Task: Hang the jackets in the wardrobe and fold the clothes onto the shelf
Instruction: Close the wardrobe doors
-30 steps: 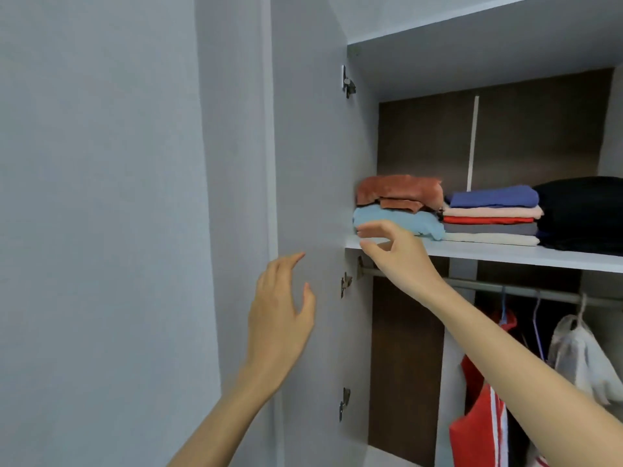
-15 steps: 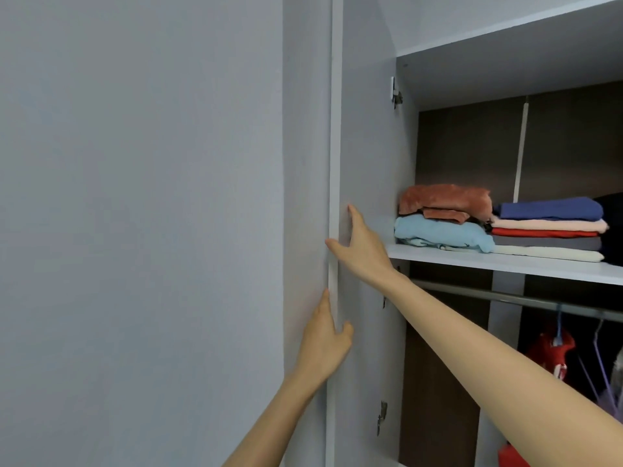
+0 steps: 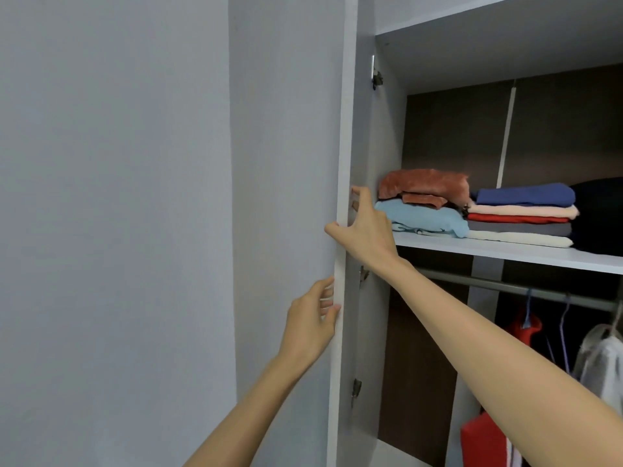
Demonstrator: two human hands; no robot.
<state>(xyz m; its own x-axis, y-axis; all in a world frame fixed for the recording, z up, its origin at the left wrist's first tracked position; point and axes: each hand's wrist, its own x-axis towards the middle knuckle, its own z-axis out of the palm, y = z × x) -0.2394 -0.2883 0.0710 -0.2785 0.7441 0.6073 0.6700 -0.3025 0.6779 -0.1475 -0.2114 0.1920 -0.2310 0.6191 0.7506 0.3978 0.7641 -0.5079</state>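
Right hand (image 3: 365, 230) and left hand (image 3: 310, 326) grip the door (image 3: 286, 129) edge (right higher); folded clothes (image 3: 519, 217) line the shelf (image 3: 505, 254).

Black pile (image 3: 601, 214), white jacket (image 3: 603, 365) partly off right edge

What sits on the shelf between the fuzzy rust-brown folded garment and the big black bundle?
A stack of five folded clothes, blue on top, then pale pink, red, grey and cream, seen in the head view.
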